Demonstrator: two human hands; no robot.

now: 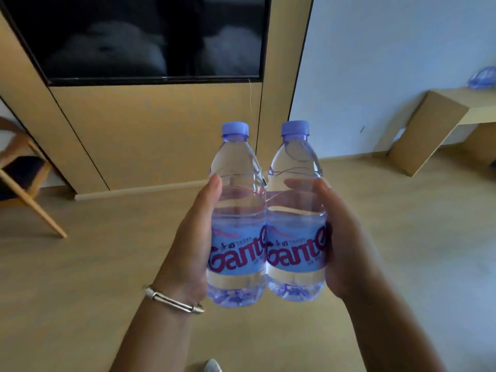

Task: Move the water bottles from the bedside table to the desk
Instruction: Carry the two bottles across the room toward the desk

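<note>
Two clear water bottles with pale blue caps and blue labels stand upright side by side in the air before me, touching each other. My left hand [192, 242] grips the left bottle [237, 210] around its label, thumb up along its side. The right bottle [295, 208] is held the same way by my right hand [345, 237]. A silver bracelet circles my left wrist. The wooden desk [456, 100] is far off at the right edge, against the pale wall.
A dark television screen [139, 36] hangs on a wooden wall panel straight ahead. A wooden chair [24, 167] stands at the left edge. A blue plastic bag [483, 77] lies on the desk. Wooden floor stretches between me and the desk.
</note>
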